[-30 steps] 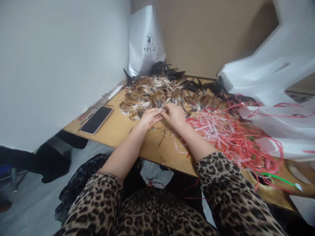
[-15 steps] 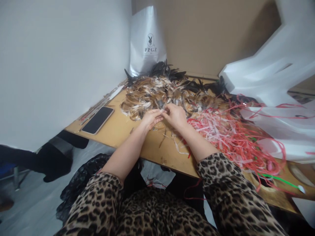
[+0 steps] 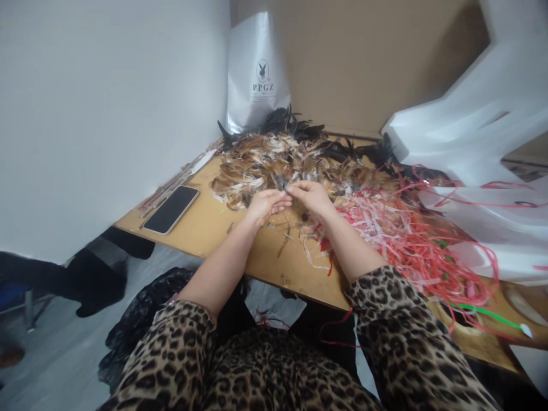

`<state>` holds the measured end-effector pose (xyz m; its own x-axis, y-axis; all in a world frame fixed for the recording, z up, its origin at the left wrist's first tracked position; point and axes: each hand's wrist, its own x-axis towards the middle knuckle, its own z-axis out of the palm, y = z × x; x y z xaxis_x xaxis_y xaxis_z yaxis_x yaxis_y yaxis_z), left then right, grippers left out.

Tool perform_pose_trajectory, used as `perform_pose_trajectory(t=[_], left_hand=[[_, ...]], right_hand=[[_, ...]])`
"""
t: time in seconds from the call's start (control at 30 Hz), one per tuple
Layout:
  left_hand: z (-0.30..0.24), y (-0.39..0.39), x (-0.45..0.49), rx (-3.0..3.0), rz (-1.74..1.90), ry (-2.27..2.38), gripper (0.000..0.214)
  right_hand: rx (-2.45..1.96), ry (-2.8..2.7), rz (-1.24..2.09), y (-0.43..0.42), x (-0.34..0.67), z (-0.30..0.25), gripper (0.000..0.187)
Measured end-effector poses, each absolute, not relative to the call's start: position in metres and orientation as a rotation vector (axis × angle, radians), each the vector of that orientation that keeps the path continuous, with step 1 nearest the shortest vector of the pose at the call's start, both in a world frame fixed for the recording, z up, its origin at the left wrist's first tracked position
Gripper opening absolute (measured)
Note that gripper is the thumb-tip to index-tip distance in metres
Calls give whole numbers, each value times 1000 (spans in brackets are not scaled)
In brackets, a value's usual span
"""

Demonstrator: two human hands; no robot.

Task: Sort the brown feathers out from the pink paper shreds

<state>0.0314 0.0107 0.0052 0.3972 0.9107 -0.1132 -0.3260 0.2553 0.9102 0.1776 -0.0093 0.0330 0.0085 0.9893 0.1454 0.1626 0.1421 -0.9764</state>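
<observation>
Over the front edge of a heap of brown, white and black feathers (image 3: 257,162), my two hands come close together. My left hand (image 3: 268,205) is closed in a pinch, with its thumb and fingers near the base of a small dark grey feather (image 3: 280,182). Right beside it, my right hand (image 3: 311,195) also pinches at this feather with thumb and forefinger. The fingers cover the feather's lower end. To the right of my right hand lies a tangled pile of red and pale pink ribbon strips (image 3: 398,234).
A phone (image 3: 172,209) lies on the wooden table (image 3: 214,228) at left. A white printed bag (image 3: 257,74) stands behind the feathers against the wall. White plastic sheeting (image 3: 449,125) rises at right. A green strip (image 3: 492,315) reaches over the table's right side. A black plastic bag (image 3: 137,319) is below.
My right hand has shifted a little to the right, and its fingertips have drawn slightly away from my left hand's. My left hand stays nearly where it was.
</observation>
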Motion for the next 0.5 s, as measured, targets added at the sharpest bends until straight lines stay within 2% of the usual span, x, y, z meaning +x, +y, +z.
perform_pose_trajectory(t=[0.2,0.5], left_hand=[[3,8,34,1123,910,736,22],[3,8,38,1142,984,843,16]], right_hand=[[-1146,-1104,1229,-10,170,30,33],[-1123,-1009,1190,-4,163,18,38]])
